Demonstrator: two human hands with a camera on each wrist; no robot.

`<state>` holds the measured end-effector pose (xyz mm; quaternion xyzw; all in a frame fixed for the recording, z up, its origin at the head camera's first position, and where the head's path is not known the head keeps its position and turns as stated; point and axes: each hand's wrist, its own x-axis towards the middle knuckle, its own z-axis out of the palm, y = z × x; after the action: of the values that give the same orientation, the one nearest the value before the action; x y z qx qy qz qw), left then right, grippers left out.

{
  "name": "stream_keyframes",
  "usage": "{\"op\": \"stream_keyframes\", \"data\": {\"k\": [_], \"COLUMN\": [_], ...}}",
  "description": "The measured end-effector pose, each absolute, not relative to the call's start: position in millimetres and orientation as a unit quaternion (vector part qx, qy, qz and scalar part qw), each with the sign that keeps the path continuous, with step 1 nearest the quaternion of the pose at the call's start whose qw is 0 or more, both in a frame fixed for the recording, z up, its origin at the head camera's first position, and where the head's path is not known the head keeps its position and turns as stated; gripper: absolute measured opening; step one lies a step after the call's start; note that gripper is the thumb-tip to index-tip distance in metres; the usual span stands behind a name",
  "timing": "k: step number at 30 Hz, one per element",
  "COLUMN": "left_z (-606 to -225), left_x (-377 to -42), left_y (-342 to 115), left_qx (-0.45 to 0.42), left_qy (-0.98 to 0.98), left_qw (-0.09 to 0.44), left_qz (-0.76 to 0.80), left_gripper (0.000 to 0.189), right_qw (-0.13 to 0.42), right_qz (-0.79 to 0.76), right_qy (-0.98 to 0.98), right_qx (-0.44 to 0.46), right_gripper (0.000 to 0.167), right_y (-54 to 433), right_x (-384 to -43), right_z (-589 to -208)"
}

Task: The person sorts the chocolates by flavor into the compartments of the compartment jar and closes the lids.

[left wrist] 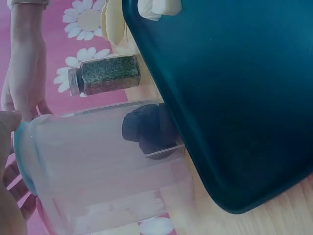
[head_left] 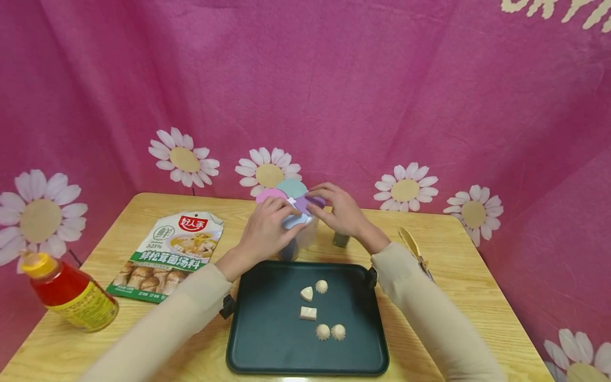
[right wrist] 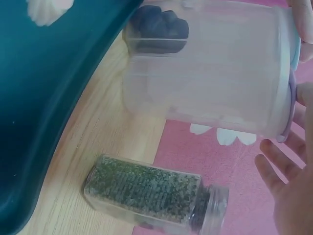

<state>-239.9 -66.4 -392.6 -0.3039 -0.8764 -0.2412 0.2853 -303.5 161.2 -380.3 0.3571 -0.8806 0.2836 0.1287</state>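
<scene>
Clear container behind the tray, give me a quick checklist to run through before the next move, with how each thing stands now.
1. Container standing upright: ok.
2. Both hands at the lid: ok, the left hand and right hand both touch it.
3. Lid fully shut: cannot tell, fingers cover part of it.
4. Dark pieces inside: ok, low in the container.
5. Tray bare: not ok, five pale pieces lie on it.
6. Spice jar upright: ok, beside the container.
</scene>
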Motion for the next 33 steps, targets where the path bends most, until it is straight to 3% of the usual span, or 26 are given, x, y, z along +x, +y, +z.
{"op": "stream_keyframes", "data": {"k": [8, 16, 33], "left_z": [-395, -392, -389], "left_x": [-242, -240, -249], "left_y": [-71, -88, -116], "left_qx": [-0.308, -0.281, -0.274], "left_qy": [-0.878, -0.894, -0.896], "left_qw": [0.29, 0.252, 0.23], "left_qz": [-0.222, -0.24, -0.263], "left_gripper": [0.03, 0.025, 0.026], "right_qw": [0.133, 0.155, 0.248], "right_qz": [0.254, 0.22, 0.164], "right_qy": [-0.888, -0.891, -0.862], "right_qx": [0.36, 0.364, 0.411], "right_gripper": [0.035, 0.038, 0.034], "right_y": [164, 170, 164], "right_x": [-300, -287, -263], "right_z": [-384, -386, -393]}}
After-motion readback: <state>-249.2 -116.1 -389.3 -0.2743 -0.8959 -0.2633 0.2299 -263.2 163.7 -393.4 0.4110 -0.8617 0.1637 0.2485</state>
